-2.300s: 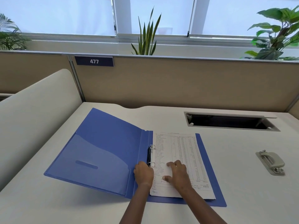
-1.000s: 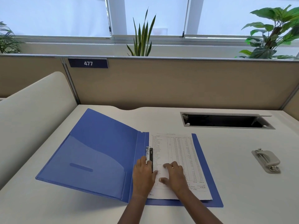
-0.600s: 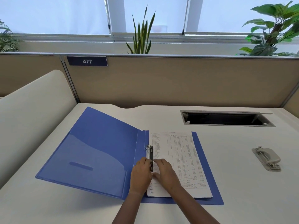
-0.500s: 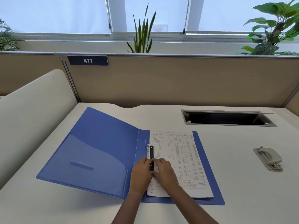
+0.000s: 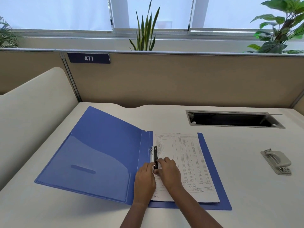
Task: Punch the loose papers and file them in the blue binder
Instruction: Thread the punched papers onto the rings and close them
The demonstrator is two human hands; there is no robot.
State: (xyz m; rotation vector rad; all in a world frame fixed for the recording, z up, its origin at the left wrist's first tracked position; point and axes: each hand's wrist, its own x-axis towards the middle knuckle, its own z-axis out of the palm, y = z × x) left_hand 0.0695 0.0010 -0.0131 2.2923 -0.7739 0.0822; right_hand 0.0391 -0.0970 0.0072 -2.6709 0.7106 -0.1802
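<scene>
Fingers point(image 5: 158, 161) on metal ring clasp point(image 5: 154, 156)

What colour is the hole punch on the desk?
Light grey-beige hole punch, seen in the head view.

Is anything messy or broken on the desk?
Nothing stands out. The papers lie flat and square in the open blue binder, both hands, left hand and right hand, are at its ring clip, and the hole punch sits apart, upright, to the right.
</scene>
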